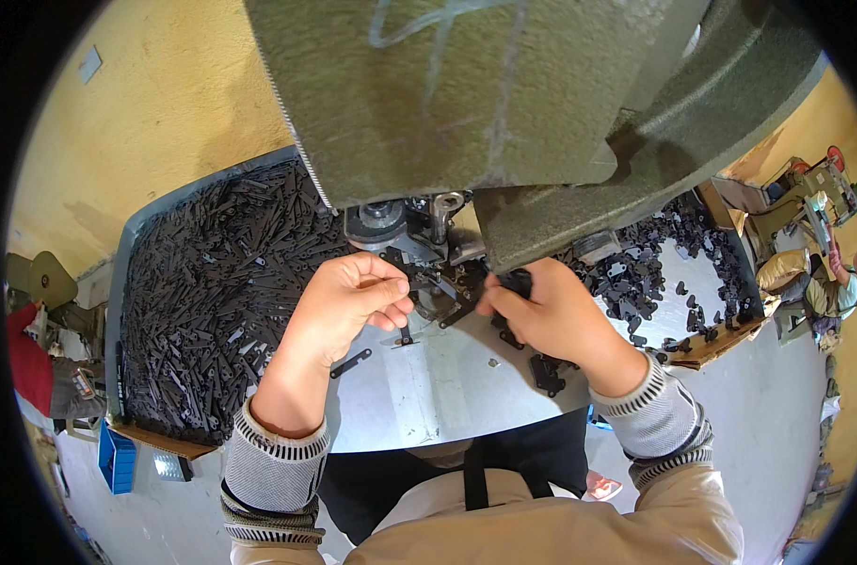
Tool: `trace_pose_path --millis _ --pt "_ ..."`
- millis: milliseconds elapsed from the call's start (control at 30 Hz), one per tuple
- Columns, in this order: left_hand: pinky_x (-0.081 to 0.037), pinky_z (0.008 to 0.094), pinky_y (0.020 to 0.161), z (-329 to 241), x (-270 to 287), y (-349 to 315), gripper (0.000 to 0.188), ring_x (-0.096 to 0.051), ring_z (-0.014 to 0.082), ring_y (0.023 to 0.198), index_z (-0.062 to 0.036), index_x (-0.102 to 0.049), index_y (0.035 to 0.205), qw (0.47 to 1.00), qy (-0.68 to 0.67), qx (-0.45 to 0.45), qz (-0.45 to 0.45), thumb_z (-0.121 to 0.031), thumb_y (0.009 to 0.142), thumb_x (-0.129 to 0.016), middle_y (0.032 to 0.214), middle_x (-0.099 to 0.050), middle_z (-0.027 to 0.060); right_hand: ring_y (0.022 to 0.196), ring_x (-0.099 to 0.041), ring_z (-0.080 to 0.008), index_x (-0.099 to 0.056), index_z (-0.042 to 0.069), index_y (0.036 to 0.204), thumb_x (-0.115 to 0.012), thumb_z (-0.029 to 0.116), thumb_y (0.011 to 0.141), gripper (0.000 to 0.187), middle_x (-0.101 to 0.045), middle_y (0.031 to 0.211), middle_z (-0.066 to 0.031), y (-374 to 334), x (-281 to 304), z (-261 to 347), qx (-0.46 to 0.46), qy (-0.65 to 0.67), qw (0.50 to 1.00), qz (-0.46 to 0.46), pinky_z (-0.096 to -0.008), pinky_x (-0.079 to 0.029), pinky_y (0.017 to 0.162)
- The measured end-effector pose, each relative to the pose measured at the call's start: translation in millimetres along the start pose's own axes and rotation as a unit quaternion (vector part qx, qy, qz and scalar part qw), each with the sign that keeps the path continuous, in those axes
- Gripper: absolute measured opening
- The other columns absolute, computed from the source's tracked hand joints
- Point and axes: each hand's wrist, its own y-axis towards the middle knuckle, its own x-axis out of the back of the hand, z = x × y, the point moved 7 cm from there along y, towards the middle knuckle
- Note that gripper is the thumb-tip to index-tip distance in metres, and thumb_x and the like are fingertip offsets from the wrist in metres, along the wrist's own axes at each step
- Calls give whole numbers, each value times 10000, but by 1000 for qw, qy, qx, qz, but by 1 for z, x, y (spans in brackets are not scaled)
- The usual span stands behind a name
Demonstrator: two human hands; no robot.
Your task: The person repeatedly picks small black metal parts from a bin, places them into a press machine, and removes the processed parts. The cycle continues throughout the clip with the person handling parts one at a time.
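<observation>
My left hand (358, 299) is closed in a pinch beside the press tooling (391, 226), its thumb and index fingertip together. What it pinches, if anything, is hidden. Just below its fingers is a small dark metal strip (407, 336); whether the fingers touch it I cannot tell. A flat black metal link (351, 363) with holes lies on the table near my left wrist. My right hand (551, 311) is closed at the right of the tooling, with a black metal part (516, 281) showing at its fingers. Several loose black parts (547, 375) lie under that hand.
A big heap of black metal strips (212, 292) fills the left tray (127, 240). At right, small black plates (635, 282) lie inside a cardboard edge (720, 344). The green machine body (447, 94) overhangs the table (400, 405). Other people work at both far sides.
</observation>
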Motion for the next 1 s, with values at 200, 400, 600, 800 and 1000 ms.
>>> trace_pose_path --millis 200,400,600,800,1000 --pt "-522 227 567 -1 -2 0 132 -637 130 618 12 -645 919 1000 5 1 2 -107 883 -691 764 -677 95 654 -656 -247 -651 -10 860 -732 105 790 157 -665 757 -141 -46 18 -3 62 -207 974 -71 -318 -503 598" --pt "-514 227 557 -7 -2 -4 143 -639 130 620 9 -637 911 1000 -21 -11 2 -120 886 -692 760 -677 97 674 -632 -358 -614 48 820 -718 149 778 151 -632 775 -129 -50 4 -3 128 -304 939 -94 -403 -500 562" --pt "-386 193 486 -19 7 -8 160 -487 74 530 -11 -607 906 995 -35 -85 -37 -167 931 -633 705 -605 26 700 -634 -380 -627 25 978 -691 91 826 177 -651 806 -173 -35 20 20 173 -154 961 -150 -381 -509 599" --pt "-324 183 510 -33 22 -17 66 -455 46 595 -41 -597 910 983 -60 -154 -85 -54 859 -557 696 -521 -27 689 -641 -359 -657 7 991 -745 189 821 263 -671 791 -182 9 -5 26 232 -98 954 -162 -371 -517 631" --pt "-324 178 511 -37 21 -18 123 -459 47 609 -19 -578 931 981 -51 -171 -81 -31 818 -531 700 -512 -30 760 -637 -232 -667 -12 982 -768 113 794 247 -697 878 -123 17 -20 17 172 -88 974 -122 -337 -510 725"
